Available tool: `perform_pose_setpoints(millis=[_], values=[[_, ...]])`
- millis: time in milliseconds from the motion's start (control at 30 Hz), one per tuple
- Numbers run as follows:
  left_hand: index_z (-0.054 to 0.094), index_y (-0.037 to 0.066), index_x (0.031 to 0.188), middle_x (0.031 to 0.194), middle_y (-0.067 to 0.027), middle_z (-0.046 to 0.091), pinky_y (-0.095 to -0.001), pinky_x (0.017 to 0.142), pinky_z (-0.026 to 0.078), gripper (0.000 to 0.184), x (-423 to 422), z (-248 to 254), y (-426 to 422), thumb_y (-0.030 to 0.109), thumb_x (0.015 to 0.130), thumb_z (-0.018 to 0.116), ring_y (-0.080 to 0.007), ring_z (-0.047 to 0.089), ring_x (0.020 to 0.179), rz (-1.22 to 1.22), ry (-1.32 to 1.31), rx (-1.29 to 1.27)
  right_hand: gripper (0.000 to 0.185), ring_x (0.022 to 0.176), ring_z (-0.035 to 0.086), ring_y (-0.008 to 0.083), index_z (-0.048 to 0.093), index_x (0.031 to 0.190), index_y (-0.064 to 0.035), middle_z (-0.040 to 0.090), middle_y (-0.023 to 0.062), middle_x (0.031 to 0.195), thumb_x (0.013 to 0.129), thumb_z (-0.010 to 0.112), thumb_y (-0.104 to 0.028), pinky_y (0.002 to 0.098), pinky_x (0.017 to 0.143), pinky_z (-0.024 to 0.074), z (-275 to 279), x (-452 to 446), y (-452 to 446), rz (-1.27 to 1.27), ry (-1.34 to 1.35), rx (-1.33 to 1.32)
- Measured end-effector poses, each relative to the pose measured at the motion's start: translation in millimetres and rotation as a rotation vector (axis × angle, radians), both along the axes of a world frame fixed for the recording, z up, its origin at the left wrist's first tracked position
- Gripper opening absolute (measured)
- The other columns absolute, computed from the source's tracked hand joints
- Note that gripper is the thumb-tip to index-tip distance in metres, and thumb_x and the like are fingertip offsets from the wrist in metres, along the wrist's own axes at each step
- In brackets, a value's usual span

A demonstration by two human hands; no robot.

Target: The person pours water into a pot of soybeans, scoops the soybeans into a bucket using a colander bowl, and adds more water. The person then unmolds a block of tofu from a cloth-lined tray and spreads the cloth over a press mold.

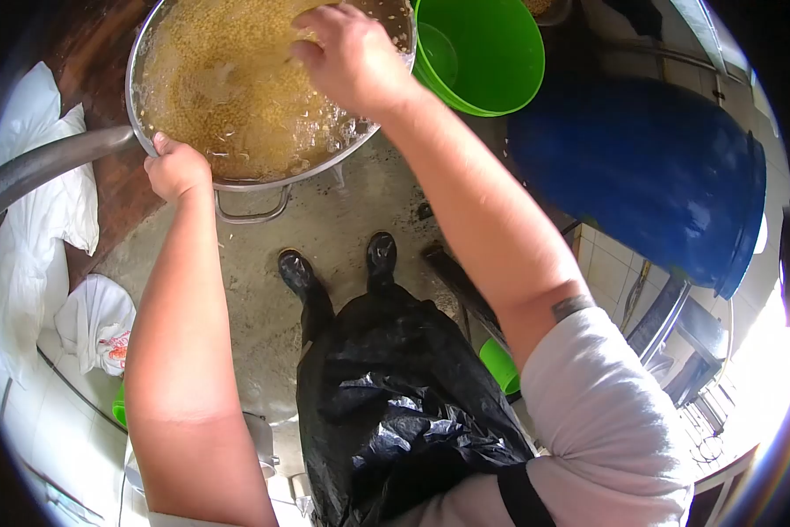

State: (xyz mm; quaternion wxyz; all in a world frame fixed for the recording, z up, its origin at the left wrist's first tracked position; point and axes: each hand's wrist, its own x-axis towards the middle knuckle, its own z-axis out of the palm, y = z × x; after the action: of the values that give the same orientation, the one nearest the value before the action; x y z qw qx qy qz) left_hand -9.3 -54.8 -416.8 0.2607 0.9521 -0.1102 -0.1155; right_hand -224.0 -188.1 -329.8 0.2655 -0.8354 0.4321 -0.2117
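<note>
A wide round metal pot fills the top of the head view, holding many small yellow grains in cloudy, bubbly water. My left hand is closed on the pot's near-left rim, its thumb over the edge. Above the right side of the water is my right hand, fingers loosely bent and thumb apart, with nothing visible in it. A loop handle hangs from the pot's near side. Just right of the pot, touching or nearly touching it, stands a bright green bucket.
A big blue barrel lies on its side at the right. A thick grey pipe-like bar reaches the pot's left side. White sacks lie at the left. My black boots stand on the wet concrete floor.
</note>
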Motion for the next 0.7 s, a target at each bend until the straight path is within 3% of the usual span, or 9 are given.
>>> perform_pose_setpoints(millis=[167,200,300,400,533,700], values=[[0.063,-0.016,0.116,0.116,-0.0372,0.067,-0.0523,0.097,0.05,0.063,-2.6,5.5,-1.1,0.044,0.105,0.047,-0.05,0.065,0.114,0.031,0.017,-0.045,0.016,0.094,0.069,0.0364,0.071,0.102,-0.0047,0.069,0.0165,0.103,0.089,0.07,-0.013,0.0454,0.084,0.0588,-5.7,-28.4,33.5,-0.17,-0.063,-0.152],[0.062,-0.016,0.117,0.117,-0.0369,0.067,-0.052,0.098,0.05,0.063,-0.7,2.0,-1.0,0.044,0.105,0.047,-0.0496,0.065,0.114,0.051,0.045,-0.061,0.02,0.099,0.068,0.0382,0.071,0.105,-0.0044,0.068,0.0176,0.106,0.087,0.073,-0.013,0.0451,0.087,0.0586,-10.7,-40.1,33.6,-0.258,0.007,-0.148],[0.061,-0.015,0.119,0.118,-0.037,0.067,-0.0518,0.098,0.051,0.062,-5.3,10.9,-2.3,0.044,0.106,0.047,-0.0493,0.065,0.114,0.061,0.07,-0.041,0.048,0.111,0.064,0.0422,0.061,0.131,-0.0023,0.056,0.0273,0.128,0.089,0.075,-0.019,0.0457,0.095,0.0569,-20.8,-76.4,26.8,-0.341,0.243,-0.092],[0.06,-0.016,0.119,0.119,-0.0368,0.066,-0.0509,0.098,0.052,0.063,-5.3,12.8,-1.7,0.044,0.106,0.047,-0.0486,0.065,0.114,0.051,0.075,-0.042,0.055,0.107,0.065,0.0428,0.056,0.138,-0.0023,0.052,0.028,0.131,0.09,0.075,-0.021,0.0467,0.094,0.0571,-26.5,-84.6,27.5,-0.392,0.235,0.036],[0.06,-0.017,0.12,0.119,-0.0365,0.067,-0.0502,0.098,0.052,0.063,-6.1,14.3,-2.0,0.044,0.106,0.047,-0.048,0.065,0.114,0.044,0.076,-0.058,0.051,0.103,0.065,0.0438,0.059,0.134,-0.0023,0.051,0.0263,0.13,0.089,0.075,-0.022,0.0476,0.091,0.0578,-39.6,-81.6,24.9,-0.38,0.258,0.088],[0.06,-0.017,0.12,0.12,-0.0364,0.066,-0.0505,0.099,0.052,0.063,-9.2,16.4,-2.5,0.043,0.106,0.046,-0.048,0.065,0.115,0.043,0.082,-0.056,0.03,0.098,0.066,0.0421,0.069,0.118,-0.0015,0.06,0.0222,0.109,0.091,0.07,-0.015,0.0475,0.086,0.0585,-58.8,-86.5,18.7,-0.35,0.256,-0.044]])
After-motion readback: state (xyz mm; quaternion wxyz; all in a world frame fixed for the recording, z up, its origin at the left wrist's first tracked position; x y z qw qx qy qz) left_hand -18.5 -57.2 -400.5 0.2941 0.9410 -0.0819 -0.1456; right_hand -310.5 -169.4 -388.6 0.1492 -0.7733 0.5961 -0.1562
